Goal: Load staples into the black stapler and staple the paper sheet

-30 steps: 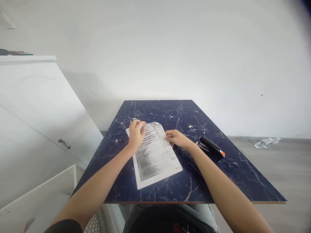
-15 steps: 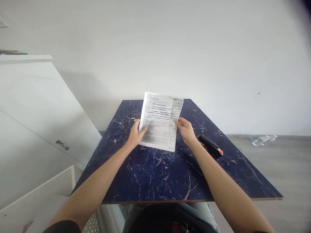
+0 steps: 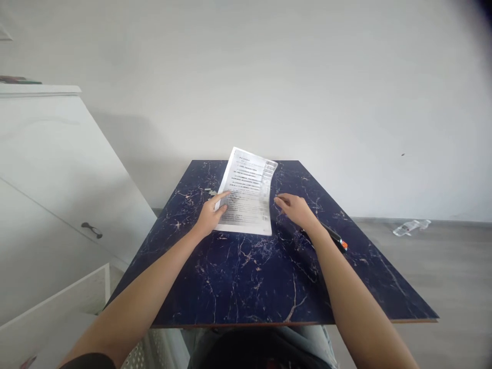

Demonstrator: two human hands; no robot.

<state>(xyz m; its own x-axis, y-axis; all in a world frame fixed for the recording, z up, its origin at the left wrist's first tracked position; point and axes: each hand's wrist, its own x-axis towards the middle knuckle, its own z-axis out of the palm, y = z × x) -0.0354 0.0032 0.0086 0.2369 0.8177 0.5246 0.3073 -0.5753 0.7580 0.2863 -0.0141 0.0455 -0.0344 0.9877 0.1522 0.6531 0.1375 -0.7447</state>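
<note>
A sheaf of printed paper [image 3: 248,192], dense with lines of dark text, is over the far half of the dark blue marbled table [image 3: 246,277]. Its right edge curls upward. My left hand [image 3: 209,212] grips the left edge, thumb and index finger on top of the page; the other fingers are mostly hidden. Just off the curled edge, my right hand [image 3: 294,207] hovers with bent fingers drawn together and nothing visible in them. A long black object with an orange end [image 3: 338,241] lies on the table, partly covered by my right forearm.
Small pale scraps [image 3: 210,191] lie by the paper's left side. A white cabinet [image 3: 49,154] with a dark handle stands at left, above an open white drawer or box [image 3: 57,292]. Clear plastic [image 3: 411,227] is on the floor at right, along the wall.
My right hand has let go of the paper's right edge and stands apart from it. The sheaf has tilted and its right side curls more. My left index finger has come onto the page.
</note>
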